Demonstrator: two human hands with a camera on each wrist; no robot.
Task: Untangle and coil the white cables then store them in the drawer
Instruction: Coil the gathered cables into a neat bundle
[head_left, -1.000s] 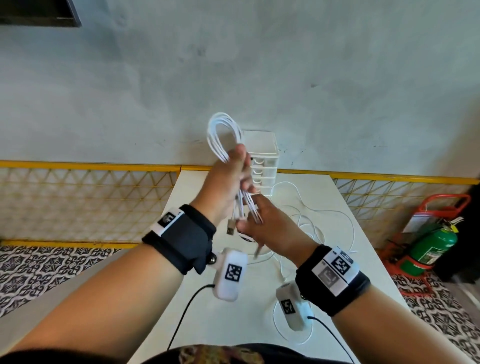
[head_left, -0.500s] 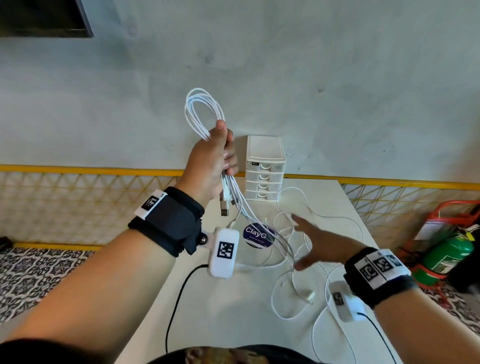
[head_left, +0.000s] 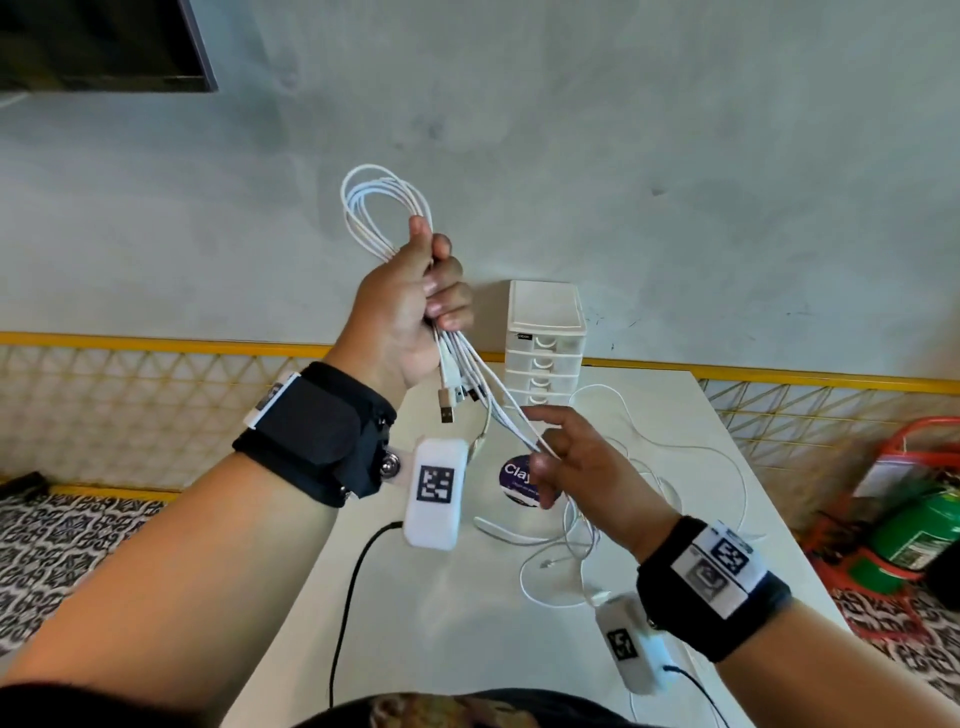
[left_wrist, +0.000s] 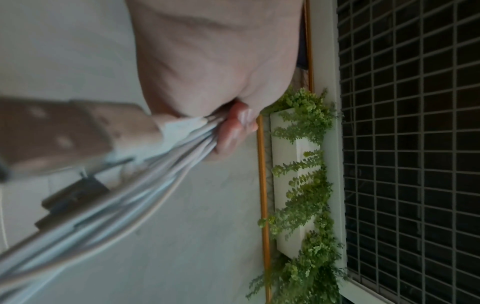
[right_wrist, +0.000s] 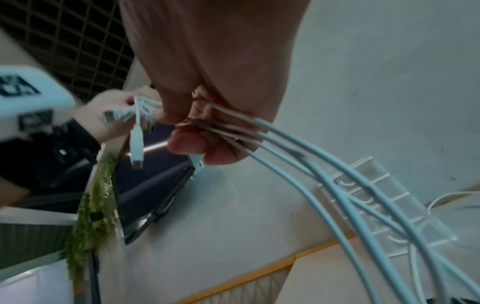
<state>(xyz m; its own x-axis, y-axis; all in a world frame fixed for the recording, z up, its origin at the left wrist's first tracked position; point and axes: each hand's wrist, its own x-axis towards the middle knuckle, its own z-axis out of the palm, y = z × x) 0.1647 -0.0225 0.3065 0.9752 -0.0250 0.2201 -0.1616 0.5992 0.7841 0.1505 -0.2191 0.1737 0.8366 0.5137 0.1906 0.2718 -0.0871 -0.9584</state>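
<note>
Head view: even, soft daylight, sharp centre, wide-angle bending at edges. Wrist views: dimmer, motion-blurred; near cables (left_wrist: 109, 197) out of focus.

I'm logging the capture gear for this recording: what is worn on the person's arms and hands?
Both forearms are bare, with no sleeves or gloves. Each wrist carries a wide black fabric wrist strap bearing white labels printed with black square-pattern markers. A small white rounded camera box, also marked with a black square code, hangs from each strap, and a thin black cable trails from each box.
</note>
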